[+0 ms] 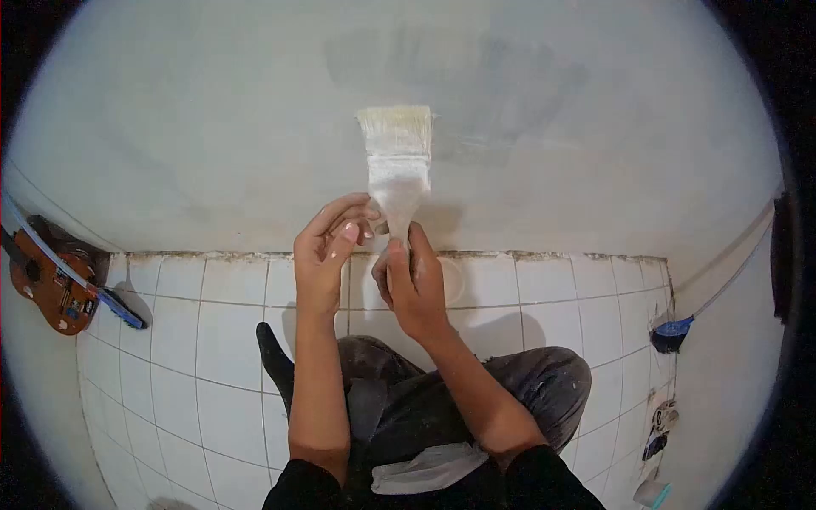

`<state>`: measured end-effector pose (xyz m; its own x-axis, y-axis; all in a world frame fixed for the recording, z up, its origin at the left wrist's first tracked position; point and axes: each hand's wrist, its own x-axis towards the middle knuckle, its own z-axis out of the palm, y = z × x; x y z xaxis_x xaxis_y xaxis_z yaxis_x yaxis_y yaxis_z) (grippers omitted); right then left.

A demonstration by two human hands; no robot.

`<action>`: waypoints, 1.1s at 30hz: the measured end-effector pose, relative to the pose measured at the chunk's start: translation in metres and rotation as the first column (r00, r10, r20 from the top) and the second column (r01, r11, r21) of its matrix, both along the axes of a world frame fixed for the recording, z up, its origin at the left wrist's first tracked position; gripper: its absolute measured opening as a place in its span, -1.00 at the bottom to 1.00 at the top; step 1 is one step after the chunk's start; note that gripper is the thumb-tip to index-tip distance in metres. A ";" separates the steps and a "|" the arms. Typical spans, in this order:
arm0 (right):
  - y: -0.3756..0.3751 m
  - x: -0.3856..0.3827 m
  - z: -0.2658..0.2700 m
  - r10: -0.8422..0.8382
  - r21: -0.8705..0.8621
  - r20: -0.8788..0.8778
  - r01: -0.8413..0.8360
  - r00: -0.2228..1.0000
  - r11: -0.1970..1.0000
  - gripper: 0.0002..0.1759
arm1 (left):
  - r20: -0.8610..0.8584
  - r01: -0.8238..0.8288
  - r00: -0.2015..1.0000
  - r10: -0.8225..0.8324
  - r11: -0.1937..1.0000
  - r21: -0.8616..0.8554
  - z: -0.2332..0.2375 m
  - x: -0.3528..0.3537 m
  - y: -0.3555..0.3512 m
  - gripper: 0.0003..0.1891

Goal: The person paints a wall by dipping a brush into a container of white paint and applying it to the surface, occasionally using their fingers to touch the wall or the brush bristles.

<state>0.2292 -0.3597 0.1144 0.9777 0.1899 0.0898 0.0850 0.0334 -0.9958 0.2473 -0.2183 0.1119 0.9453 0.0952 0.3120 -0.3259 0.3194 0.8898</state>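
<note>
At the far left a small brown guitar leans in the corner. Just beside it, a blue-bristled scrub brush lies on the white tiled floor.

The left hand is raised before the wall. Its fingers are bent and pressed together, with their tips at the left side of the paintbrush handle. I cannot tell whether they actually grip it.

The right hand is just beside the left hand, with its fingers wrapped round the lower handle. It holds the paintbrush upright. The pale, paint-caked bristles point up, in front of the grey plastered wall and above the line where the tiles begin. Dark trousers fill the view below the arms.

Well to the right, a blue-headed broom rests in the other corner.
</note>
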 end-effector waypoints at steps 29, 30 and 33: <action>-0.007 0.028 -0.011 -0.006 -0.224 0.102 0.029 0.995 0.974 -0.49 | -0.105 0.034 0.994 -0.026 0.996 0.081 -0.001 0.002 -0.021 -0.41; -0.007 0.027 -0.011 0.024 -0.208 0.083 -0.006 0.996 0.978 -0.51 | -0.142 0.001 0.990 0.012 0.996 0.092 -0.005 0.004 -0.020 -0.45; -0.002 0.019 -0.010 0.021 -0.190 -0.037 -0.027 0.999 0.981 -0.55 | -0.218 -0.034 0.975 0.049 0.997 0.070 -0.008 0.008 -0.019 -0.60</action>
<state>0.2487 -0.3620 0.1044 0.9746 0.2236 0.0161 0.0518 -0.1551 -0.9865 0.2554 -0.2376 0.1036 0.9870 0.1221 0.1041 -0.1319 0.2482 0.9597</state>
